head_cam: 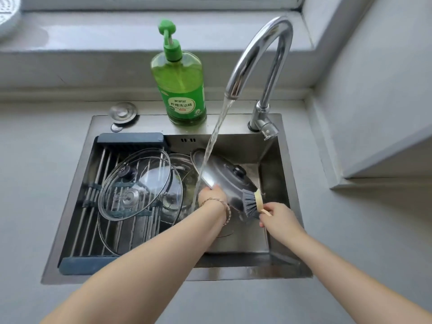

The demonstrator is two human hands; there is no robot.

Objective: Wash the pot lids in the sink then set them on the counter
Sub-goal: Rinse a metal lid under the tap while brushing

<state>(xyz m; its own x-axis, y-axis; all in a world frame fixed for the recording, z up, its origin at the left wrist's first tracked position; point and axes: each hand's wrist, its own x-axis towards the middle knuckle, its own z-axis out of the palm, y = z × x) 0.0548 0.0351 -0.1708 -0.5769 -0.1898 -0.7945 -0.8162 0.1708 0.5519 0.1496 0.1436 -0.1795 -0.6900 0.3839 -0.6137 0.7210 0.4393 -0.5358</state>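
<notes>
My left hand (212, 194) grips the near rim of a steel pot lid (224, 174) with a black knob, tilted on edge in the sink (275, 263) under running water. A dish brush (251, 202) with grey bristles rests against the lid's lower face, and my right hand (278, 218) holds it by its pale handle. A glass lid (136, 183) with a black knob lies on the drying rack (93, 230) at the left. Beneath it lie a second glass lid (168, 204) and another lid behind (180, 164).
The chrome tap (261, 66) pours a stream into the sink. A green dish soap bottle (180, 85) stands on the sink's back ledge, with a sink plug (123, 112) to its left. Grey counter (30, 183) surrounds the sink; a wall block (378, 113) juts out on the right.
</notes>
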